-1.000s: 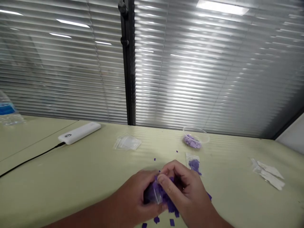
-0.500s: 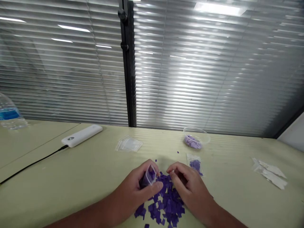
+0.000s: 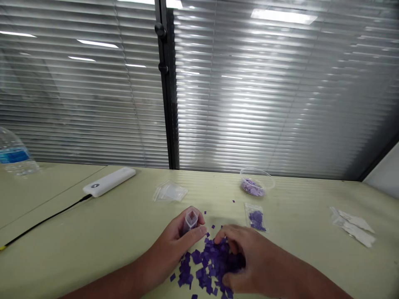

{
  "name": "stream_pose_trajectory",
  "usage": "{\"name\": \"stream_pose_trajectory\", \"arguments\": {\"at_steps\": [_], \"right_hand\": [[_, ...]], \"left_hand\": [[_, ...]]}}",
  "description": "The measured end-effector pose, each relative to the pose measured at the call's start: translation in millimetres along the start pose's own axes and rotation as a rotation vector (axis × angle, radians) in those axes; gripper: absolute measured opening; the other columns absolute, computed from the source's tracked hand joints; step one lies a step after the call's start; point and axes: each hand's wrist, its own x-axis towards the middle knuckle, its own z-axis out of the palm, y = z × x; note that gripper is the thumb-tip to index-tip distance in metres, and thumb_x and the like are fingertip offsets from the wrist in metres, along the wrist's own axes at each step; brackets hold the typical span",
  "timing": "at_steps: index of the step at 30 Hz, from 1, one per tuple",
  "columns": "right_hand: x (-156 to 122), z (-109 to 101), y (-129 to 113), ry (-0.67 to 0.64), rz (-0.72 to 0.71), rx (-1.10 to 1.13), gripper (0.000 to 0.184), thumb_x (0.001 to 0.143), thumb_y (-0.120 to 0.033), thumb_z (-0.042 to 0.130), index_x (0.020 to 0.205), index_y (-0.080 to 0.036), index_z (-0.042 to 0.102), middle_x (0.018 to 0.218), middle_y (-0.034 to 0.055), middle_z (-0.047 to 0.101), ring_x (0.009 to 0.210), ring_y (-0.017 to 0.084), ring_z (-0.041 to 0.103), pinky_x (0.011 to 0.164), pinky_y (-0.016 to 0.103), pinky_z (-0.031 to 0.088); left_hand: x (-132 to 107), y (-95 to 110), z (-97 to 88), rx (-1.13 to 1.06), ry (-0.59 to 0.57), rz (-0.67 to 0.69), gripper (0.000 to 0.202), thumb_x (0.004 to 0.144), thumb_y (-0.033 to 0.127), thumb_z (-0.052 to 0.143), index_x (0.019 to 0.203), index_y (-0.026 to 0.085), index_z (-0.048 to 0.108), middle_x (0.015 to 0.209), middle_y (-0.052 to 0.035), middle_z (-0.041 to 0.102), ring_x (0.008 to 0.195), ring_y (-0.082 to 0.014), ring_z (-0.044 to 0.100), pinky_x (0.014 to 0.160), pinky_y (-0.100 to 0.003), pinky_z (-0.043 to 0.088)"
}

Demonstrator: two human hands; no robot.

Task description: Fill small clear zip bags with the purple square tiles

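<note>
My left hand is closed around a small clear zip bag, held upright with its mouth spread. Beside it on the table lies a loose pile of small purple paper squares. My right hand reaches into the right side of this pile, its curved fingers and thumb apart around some of the squares. Part of the pile is hidden beneath that hand. Just beyond the right hand rests a flat clear bag with purple squares inside.
Several empty clear bags lie at the back. A round clear tub holds paler purple pieces. White paper scraps are at the right. A white power bank with a black cable and a water bottle stand left.
My right hand has moved down toward me into the pile, and its fingers have spread. My left hand has turned the bag's mouth more upward and shifted slightly left.
</note>
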Motion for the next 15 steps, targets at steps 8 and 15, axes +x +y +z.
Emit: {"name": "stream_pose_trajectory", "arguments": {"at_steps": [8,15], "right_hand": [[4.3,-6.5,10.0,-0.168,0.153,0.184,0.007,0.081,-0.019,0.075,0.086,-0.022,0.071,0.068,-0.0054,0.059,0.059,0.010,0.048,0.052,0.020,0.033],[10.9,-13.8,-3.9,-0.100,0.097,0.634,0.023,0.089,-0.039,0.078,0.085,-0.018,0.069,0.077,-0.0011,0.064,0.065,0.011,0.055,0.061,0.023,0.043]], "left_hand": [[-1.5,5.9,2.5,0.069,-0.043,0.000,0.027,0.094,0.047,0.067,0.091,0.022,0.055,0.079,0.0038,0.042,0.075,-0.0169,0.038,0.071,-0.027,0.037],[-7.8,15.3,4.5,0.173,-0.174,-0.041,0.032,0.093,0.052,0.070,0.095,0.022,0.057,0.082,0.0023,0.049,0.076,-0.0172,0.046,0.069,-0.026,0.040]]}}
